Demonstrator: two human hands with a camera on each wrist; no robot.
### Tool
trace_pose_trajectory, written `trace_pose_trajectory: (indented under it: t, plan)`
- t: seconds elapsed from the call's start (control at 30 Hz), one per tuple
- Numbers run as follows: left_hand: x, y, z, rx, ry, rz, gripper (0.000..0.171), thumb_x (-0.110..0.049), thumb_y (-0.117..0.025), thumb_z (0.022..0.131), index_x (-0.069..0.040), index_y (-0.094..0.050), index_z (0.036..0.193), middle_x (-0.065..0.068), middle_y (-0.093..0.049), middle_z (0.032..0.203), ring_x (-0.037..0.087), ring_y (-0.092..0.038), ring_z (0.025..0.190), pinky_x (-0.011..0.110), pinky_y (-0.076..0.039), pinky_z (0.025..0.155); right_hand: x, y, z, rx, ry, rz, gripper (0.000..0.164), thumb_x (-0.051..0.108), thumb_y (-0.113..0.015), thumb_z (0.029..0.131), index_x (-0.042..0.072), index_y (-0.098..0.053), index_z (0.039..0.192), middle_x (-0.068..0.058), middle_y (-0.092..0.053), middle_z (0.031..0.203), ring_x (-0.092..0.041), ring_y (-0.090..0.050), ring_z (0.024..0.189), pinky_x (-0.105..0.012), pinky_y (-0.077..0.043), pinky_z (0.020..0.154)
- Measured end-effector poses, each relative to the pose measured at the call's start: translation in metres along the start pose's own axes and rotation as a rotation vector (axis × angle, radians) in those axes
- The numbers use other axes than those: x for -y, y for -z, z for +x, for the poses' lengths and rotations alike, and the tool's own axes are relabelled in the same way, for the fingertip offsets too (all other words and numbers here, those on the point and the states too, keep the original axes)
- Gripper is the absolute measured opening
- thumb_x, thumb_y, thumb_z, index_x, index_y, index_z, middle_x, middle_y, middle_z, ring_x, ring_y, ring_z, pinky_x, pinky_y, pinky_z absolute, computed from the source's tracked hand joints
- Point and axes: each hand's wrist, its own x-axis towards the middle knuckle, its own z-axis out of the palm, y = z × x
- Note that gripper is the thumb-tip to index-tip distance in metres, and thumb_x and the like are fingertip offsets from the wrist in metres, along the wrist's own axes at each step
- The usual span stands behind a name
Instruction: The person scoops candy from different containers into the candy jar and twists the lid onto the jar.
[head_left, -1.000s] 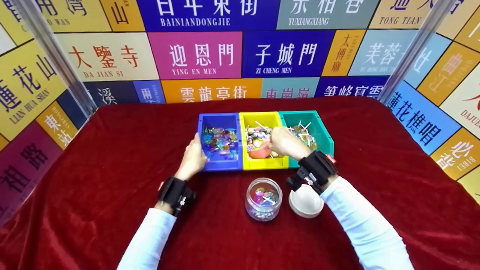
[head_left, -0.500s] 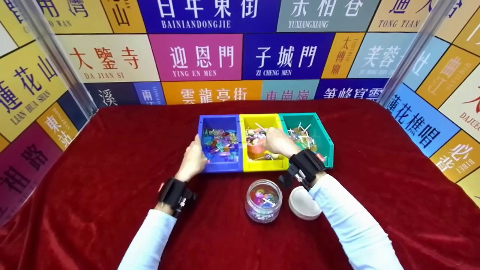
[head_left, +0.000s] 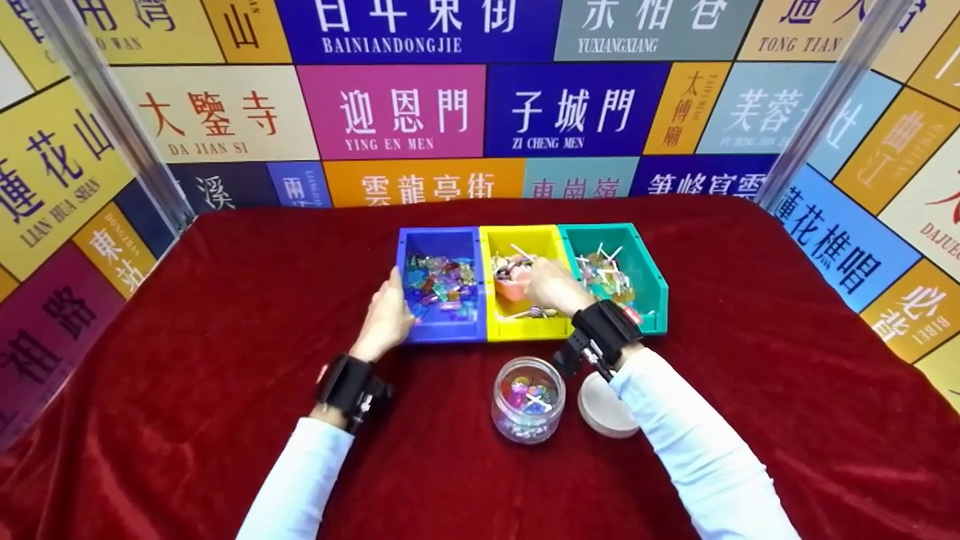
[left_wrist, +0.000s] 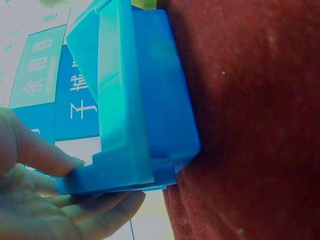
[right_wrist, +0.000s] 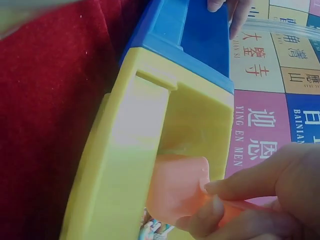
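Note:
My right hand (head_left: 553, 286) pinches the handle of a salmon-pink scoop (right_wrist: 177, 182), whose bowl is down inside the yellow bin (head_left: 529, 331). Wrapped candies (head_left: 510, 266) and lollipops lie around the scoop, partly hidden by it and the hand. At the left, my left hand (head_left: 384, 319) grips the outer side wall of the blue bin (head_left: 450, 331), thumb on its edge and fingers beneath in the left wrist view. Colourful translucent pieces (head_left: 442, 285) fill part of the blue bin.
A green bin (head_left: 646, 277) holding white-stick lollipops joins the yellow one on the right. Nearer stands an open clear jar (head_left: 527, 420) partly filled with candies. Its white lid (head_left: 606, 411) lies beside it, under my right forearm, on the red cloth (head_left: 262, 300).
My right hand has shifted a little left with the scoop, and the scoop's bowl has moved slightly toward the back of the yellow bin. My left hand stays in place.

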Motion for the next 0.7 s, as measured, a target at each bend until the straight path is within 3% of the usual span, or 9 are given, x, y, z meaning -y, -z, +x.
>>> trace_pose_trajectory:
  t: [0.07,0.13,0.2,0.27,0.3,0.37,0.47,0.57,0.7]
  plan:
    - [0.0,-0.002,-0.001,0.007,-0.007,0.001,0.076,0.006,-0.062,0.074,0.012,-0.018,0.136,0.031,-0.045,0.119,0.039,-0.048,0.106,0.044,-0.038,0.094,-0.011,-0.008,0.006,-0.009,0.026,-0.01,0.015,0.017,-0.055,0.076,0.006,-0.055,0.066,-0.013,-0.055,0.072,-0.024,-0.048,0.057,-0.031,-0.043,0.05]
    - [0.0,-0.003,-0.001,0.009,-0.011,0.001,0.076,0.006,-0.062,0.074,0.012,-0.018,0.136,0.031,-0.045,0.119,0.039,-0.048,0.107,0.043,-0.037,0.095,-0.011,-0.005,0.005,0.013,-0.014,-0.013,0.014,0.016,-0.056,0.074,0.003,-0.058,0.068,-0.015,-0.057,0.073,-0.025,-0.049,0.059,-0.032,-0.044,0.051]
    - [0.0,-0.003,-0.001,0.004,-0.013,0.0,0.076,0.007,-0.063,0.074,0.012,-0.019,0.136,0.032,-0.045,0.119,0.039,-0.047,0.107,0.043,-0.037,0.095,0.01,0.021,-0.013,0.1,-0.121,0.02,0.02,0.017,-0.058,0.077,-0.002,-0.061,0.08,-0.018,-0.059,0.084,-0.028,-0.052,0.068,-0.035,-0.047,0.059]
    - [0.0,-0.002,0.0,-0.005,-0.013,-0.007,0.076,0.008,-0.062,0.074,0.012,-0.019,0.136,0.032,-0.045,0.119,0.039,-0.047,0.107,0.043,-0.037,0.095,0.028,0.04,-0.031,0.087,-0.127,0.008,0.02,0.016,-0.057,0.077,-0.004,-0.061,0.08,-0.02,-0.06,0.084,-0.027,-0.052,0.067,-0.034,-0.048,0.058]
    - [0.0,-0.001,0.0,-0.008,-0.011,-0.009,0.076,0.008,-0.062,0.074,0.012,-0.019,0.136,0.032,-0.045,0.119,0.039,-0.047,0.107,0.043,-0.037,0.095,0.039,0.052,-0.039,0.119,-0.155,-0.008,0.022,0.014,-0.057,0.079,-0.006,-0.061,0.086,-0.021,-0.06,0.089,-0.028,-0.053,0.071,-0.036,-0.049,0.062]
    - [-0.001,0.0,0.001,-0.009,-0.007,-0.013,0.075,0.008,-0.061,0.074,0.011,-0.018,0.136,0.032,-0.044,0.12,0.039,-0.048,0.107,0.043,-0.038,0.095,0.048,0.061,-0.047,0.119,-0.14,-0.031,0.021,0.009,-0.055,0.078,-0.007,-0.061,0.089,-0.021,-0.061,0.091,-0.028,-0.054,0.073,-0.036,-0.049,0.063]
    - [0.0,0.002,0.001,0.001,0.001,-0.014,0.076,0.008,-0.06,0.075,0.011,-0.017,0.136,0.032,-0.043,0.121,0.039,-0.047,0.108,0.043,-0.037,0.096,0.047,0.06,-0.047,0.091,-0.104,-0.068,0.016,0.002,-0.052,0.075,-0.007,-0.062,0.085,-0.02,-0.061,0.088,-0.029,-0.056,0.074,-0.036,-0.05,0.063]
    - [0.0,0.002,0.001,0.009,0.006,-0.009,0.076,0.008,-0.06,0.075,0.011,-0.016,0.137,0.032,-0.043,0.122,0.04,-0.045,0.11,0.043,-0.035,0.097,0.031,0.045,-0.037,0.014,-0.04,-0.063,0.009,0.001,-0.051,0.073,-0.003,-0.059,0.075,-0.016,-0.059,0.075,-0.028,-0.055,0.066,-0.033,-0.049,0.056]
    - [0.001,0.001,0.001,0.0,0.008,-0.002,0.075,0.008,-0.06,0.075,0.011,-0.017,0.136,0.032,-0.043,0.121,0.04,-0.045,0.11,0.043,-0.036,0.097,0.026,0.038,-0.041,-0.059,0.009,-0.01,0.006,0.003,-0.053,0.075,0.0,-0.057,0.07,-0.012,-0.053,0.067,-0.028,-0.051,0.059,-0.034,-0.045,0.05]
